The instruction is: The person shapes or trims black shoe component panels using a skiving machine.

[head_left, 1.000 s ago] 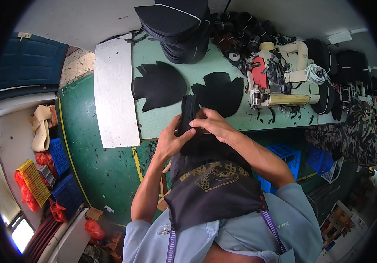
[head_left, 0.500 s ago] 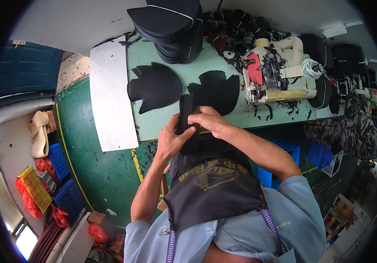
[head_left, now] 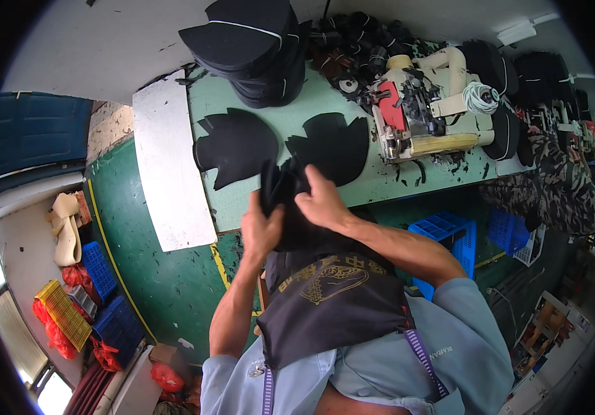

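Black cut pieces (head_left: 268,188) now spread apart, left hand (head_left: 261,227) and right hand (head_left: 323,205) gripping them, kinda blurry, green surface (head_left: 232,207) just beyond

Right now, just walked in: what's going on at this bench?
A person's left-hand grip holds a bunch of black pieces at the near edge of a green tabletop. The right-hand grip is right up against them; blur hides whether it is closed on any. Beyond lie two notched black shapes, one left, one right. A tied black stack stands at the back, and a cream machine sits to the right.
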Motion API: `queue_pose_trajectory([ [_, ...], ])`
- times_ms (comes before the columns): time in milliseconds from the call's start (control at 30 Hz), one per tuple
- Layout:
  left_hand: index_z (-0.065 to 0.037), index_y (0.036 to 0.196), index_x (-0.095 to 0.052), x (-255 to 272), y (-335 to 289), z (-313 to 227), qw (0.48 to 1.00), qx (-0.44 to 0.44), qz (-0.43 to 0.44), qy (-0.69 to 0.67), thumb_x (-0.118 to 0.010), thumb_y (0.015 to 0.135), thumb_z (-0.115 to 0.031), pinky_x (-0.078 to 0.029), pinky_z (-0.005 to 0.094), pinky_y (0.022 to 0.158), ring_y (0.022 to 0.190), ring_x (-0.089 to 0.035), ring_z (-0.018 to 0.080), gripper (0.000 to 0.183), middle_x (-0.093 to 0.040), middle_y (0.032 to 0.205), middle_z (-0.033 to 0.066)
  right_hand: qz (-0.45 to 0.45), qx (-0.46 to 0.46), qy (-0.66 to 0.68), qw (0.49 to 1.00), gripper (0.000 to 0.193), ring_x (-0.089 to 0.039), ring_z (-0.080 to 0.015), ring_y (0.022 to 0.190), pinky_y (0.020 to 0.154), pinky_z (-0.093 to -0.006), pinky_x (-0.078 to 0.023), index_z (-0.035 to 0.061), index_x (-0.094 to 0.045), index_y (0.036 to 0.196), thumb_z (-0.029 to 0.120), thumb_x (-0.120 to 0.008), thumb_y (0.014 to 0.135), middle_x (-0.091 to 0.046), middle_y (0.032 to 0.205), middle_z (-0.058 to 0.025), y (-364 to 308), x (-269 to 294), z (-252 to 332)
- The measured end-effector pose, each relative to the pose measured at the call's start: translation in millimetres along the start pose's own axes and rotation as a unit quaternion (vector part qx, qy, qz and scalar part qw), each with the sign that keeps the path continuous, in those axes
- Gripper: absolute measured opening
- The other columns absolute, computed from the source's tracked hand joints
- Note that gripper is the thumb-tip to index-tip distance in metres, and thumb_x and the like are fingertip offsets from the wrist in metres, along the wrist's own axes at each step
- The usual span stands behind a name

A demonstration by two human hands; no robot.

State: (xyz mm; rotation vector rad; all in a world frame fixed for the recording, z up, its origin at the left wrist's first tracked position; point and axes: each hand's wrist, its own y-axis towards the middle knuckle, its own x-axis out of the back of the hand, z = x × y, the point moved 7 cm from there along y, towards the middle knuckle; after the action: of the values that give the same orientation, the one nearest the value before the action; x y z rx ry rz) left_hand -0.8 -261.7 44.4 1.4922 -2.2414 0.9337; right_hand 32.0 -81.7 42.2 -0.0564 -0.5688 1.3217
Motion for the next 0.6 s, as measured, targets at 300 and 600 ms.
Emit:
queue_pose_trajectory([
  [300,0.005,0.128,-0.054,95,-22,65,0.953,0.082,-0.126,-0.262,-0.068,0.09,-0.007,-0.056,0.0324,0.084,0.095,-0.068,0.0219,0.043,-0.069,0.111,0.0155,-0.163,-0.221,-0.125,0.953,0.08,-0.049,-0.0462,0.129,0.111,-0.0486,-0.039,-0.0114,-0.027,0.151,0.01,-0.065,0.084,-0.051,0.133,-0.0332,64,115,-140],
  [600,-0.002,0.13,-0.053,30,-5,-13,0.994,0.048,-0.053,0.083,-0.072,0.085,-0.019,-0.055,0.0519,0.076,0.091,-0.07,0.0485,0.052,-0.071,0.094,0.0307,0.159,0.002,0.247,0.956,0.061,-0.064,-0.0233,0.1,0.086,-0.0356,-0.052,-0.0051,-0.056,0.113,0.04,-0.084,0.084,-0.063,0.11,-0.0186,3,-46,15],
])
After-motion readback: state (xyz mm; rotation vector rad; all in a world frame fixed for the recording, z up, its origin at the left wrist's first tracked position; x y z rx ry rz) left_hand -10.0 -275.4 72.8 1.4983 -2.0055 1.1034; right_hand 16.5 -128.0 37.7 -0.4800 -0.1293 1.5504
